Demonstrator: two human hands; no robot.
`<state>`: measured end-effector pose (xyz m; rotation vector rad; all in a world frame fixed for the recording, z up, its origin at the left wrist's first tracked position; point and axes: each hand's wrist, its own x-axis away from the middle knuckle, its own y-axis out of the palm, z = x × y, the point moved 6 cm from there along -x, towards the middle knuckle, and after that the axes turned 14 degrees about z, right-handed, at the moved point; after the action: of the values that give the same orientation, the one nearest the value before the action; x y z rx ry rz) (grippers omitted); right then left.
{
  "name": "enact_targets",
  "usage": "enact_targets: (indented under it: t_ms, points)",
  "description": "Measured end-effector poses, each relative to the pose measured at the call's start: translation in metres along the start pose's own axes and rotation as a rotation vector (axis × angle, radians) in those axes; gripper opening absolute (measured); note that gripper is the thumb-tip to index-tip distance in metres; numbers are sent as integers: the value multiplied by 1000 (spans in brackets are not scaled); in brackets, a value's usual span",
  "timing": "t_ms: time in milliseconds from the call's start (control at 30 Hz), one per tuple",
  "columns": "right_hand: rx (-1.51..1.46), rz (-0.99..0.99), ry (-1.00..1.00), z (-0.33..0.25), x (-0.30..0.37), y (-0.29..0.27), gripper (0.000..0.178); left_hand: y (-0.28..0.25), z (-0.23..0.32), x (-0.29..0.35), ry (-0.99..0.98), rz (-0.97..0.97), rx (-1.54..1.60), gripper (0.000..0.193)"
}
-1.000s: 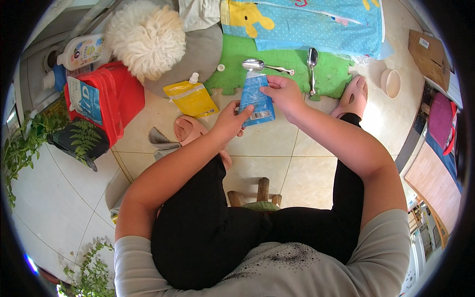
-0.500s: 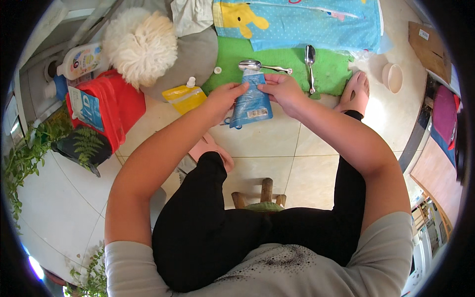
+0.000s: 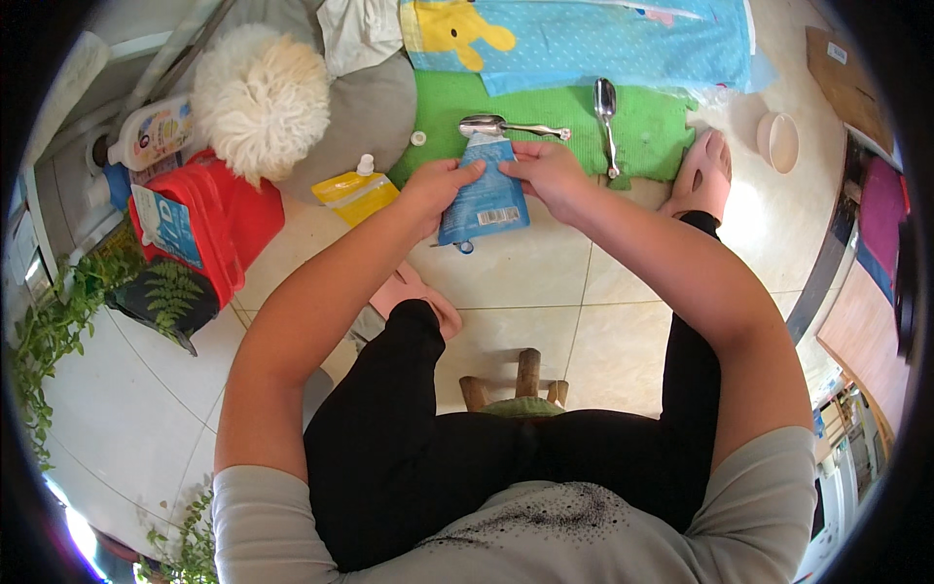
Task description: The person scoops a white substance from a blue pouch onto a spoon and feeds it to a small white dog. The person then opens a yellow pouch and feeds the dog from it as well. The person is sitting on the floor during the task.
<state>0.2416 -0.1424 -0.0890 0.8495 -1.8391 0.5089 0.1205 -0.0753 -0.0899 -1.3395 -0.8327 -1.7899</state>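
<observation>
A flat blue pouch (image 3: 486, 200) with a barcode patch hangs between my two hands. My left hand (image 3: 435, 195) pinches its left upper edge, thumb on top. On the other side my right hand (image 3: 547, 175) grips its upper right edge. The pouch's top end looks pale and clear. Just beyond it, a shiny metal scoop (image 3: 484, 125) lies on a green mat (image 3: 555, 97). A second metal scoop (image 3: 605, 102) lies farther right. Below the pouch a small blue loop (image 3: 466, 247) peeks out, the rest hidden. A yellow spouted pouch (image 3: 355, 198) lies beside my left forearm.
A fluffy white dog (image 3: 261, 102) is at the far left, above a red container (image 3: 251, 216). A white bottle (image 3: 156, 134) stands there too. A small white ring-like piece (image 3: 418, 138) sits near the mat. A pale bowl (image 3: 778, 143) is on the right; a patterned blue cloth (image 3: 584, 49) lies beyond.
The blue pouch has turned slightly, so its printed face shows broader, and its lower end has shifted left. Both hands keep their hold. The whole view has shifted a little.
</observation>
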Motion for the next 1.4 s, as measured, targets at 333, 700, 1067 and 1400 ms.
enact_targets:
  t_ms: [333,700,1067,1400]
  points:
    - [22,-73,-30,2,-15,1,29,-2,4,-4,48,62,-52,23]
    - [31,-24,24,-2,-15,5,27,-2,5,-4,66,105,-17,18]
    - [-52,35,89,8,-27,2,26,1,6,-7,83,115,-35,17]
    - [-111,103,95,12,-32,4,32,1,9,-6,88,141,-3,15]
